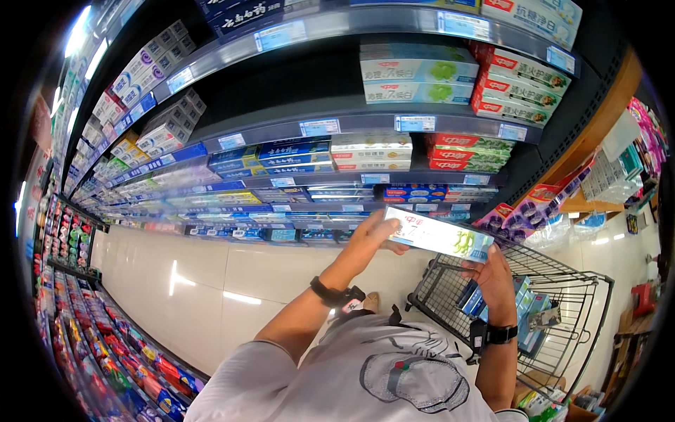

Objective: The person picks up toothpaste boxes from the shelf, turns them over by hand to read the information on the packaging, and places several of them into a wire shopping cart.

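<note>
A white and pale-green toothpaste box (432, 233) with a picture of green grapes is held up in front of the shelves, tilted down to the right. My left hand (373, 232) grips its left end, thumb on the printed face. The right end rests in my right hand (493, 274), with the thumb along the edge. Stacked boxes with a similar grape design (419, 79) stand on an upper shelf. Below my right hand is a black wire shopping cart (569, 295) with several blue and green boxes (527, 306) in it.
Dark shelves (295, 118) with price tags and toothpaste boxes curve across the front. Red and white toothpaste boxes (522, 87) sit at the upper right. A rack of colourful packages (121, 348) runs along the left. Glossy tile floor (211, 274) lies between the racks.
</note>
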`<state>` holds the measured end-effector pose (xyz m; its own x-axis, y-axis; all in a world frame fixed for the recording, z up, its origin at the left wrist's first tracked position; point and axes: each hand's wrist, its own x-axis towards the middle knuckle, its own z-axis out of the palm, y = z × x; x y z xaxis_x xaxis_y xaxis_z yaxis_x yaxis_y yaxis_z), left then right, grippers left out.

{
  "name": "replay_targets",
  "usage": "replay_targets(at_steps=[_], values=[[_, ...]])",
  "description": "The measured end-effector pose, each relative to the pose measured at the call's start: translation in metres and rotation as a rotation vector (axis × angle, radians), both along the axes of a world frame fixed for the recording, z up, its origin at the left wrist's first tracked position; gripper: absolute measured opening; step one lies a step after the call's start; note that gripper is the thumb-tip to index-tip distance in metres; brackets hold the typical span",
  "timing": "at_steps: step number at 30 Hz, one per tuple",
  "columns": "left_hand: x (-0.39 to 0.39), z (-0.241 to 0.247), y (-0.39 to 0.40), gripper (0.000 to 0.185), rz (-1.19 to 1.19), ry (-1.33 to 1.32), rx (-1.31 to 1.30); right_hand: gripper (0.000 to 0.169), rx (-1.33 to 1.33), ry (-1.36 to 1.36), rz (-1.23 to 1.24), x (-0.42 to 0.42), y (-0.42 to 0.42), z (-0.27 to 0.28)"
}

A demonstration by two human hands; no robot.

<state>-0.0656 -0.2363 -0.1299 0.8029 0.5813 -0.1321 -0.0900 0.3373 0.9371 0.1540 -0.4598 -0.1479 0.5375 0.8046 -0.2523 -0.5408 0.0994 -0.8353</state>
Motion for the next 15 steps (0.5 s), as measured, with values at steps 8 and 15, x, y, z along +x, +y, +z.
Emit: replay_targets(at_steps=[8,15], values=[[-0.022,0.016,0.023,0.053,0.094,0.047,-0.04,0.042,-0.013,-0.097,0.036,-0.015,0.043,0.018],[-0.03,0.004,0.054,0.073,0.075,-0.119,-0.117,0.051,-0.037,-0.185,-0.008,-0.028,0.074,0.042]])
